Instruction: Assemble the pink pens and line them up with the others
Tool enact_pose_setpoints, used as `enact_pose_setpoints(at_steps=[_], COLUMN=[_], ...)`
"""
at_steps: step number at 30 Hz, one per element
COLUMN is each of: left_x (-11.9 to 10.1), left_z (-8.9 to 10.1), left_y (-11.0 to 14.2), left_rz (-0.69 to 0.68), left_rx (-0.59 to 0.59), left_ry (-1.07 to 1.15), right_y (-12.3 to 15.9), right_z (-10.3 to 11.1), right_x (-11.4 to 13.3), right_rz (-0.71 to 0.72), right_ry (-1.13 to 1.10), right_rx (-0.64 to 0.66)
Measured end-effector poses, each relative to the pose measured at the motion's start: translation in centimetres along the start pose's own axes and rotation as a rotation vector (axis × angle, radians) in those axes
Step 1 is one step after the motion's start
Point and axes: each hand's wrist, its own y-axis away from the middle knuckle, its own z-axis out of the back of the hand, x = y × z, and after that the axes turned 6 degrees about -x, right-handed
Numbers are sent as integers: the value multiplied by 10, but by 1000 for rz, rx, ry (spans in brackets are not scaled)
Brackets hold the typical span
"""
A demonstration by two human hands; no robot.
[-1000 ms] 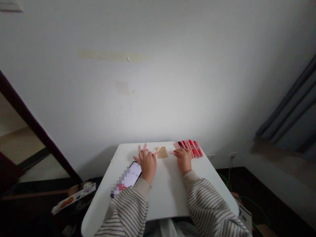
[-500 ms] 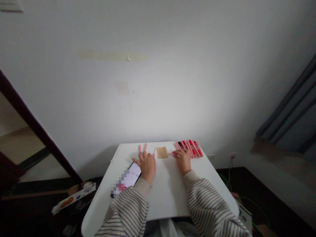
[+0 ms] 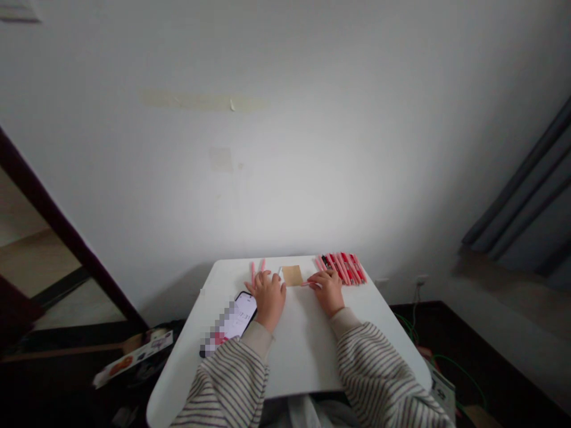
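Note:
A pen with a white end [image 3: 281, 271] pokes out between the thumb and forefinger of my left hand [image 3: 269, 300], which appears closed on it; the rest is hidden. The outer fingers of that hand are spread over the table. My right hand [image 3: 329, 293] pinches a slim pink pen [image 3: 306, 283], its exposed end pointing left to the lower right corner of a tan paper square [image 3: 292, 275]. Beyond my left fingers lie two pink pens [image 3: 253, 268]. Just past my right hand is a row of several pink and red pens [image 3: 350, 267].
A phone [image 3: 241, 312] with a lit screen lies left of my left forearm on the white table [image 3: 303, 356]. Behind the table rises a white wall [image 3: 289, 196]. Boxes and green cables [image 3: 464, 374] are on the floor to the right.
My left hand has shifted slightly right, its thumb side drawing round the white-ended pen. The right hand has moved a little left, and the pen in it now meets the paper's corner.

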Motion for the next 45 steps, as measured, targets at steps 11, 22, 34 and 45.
enact_pose_setpoints(at_steps=[11, 22, 34, 45], left_x=[-10, -12, -13, -8], left_z=[-3, -5, -6, -3], left_y=[1, 0, 1, 1], left_rz=[-69, -83, -74, -48], left_rx=[120, 92, 104, 47], left_ry=[190, 178, 212, 211], right_y=[0, -1, 0, -1], right_z=[0, 1, 1, 5], right_x=[2, 4, 2, 2], right_rz=[101, 152, 124, 13], right_ry=[50, 62, 69, 65], right_rx=[36, 26, 35, -44])
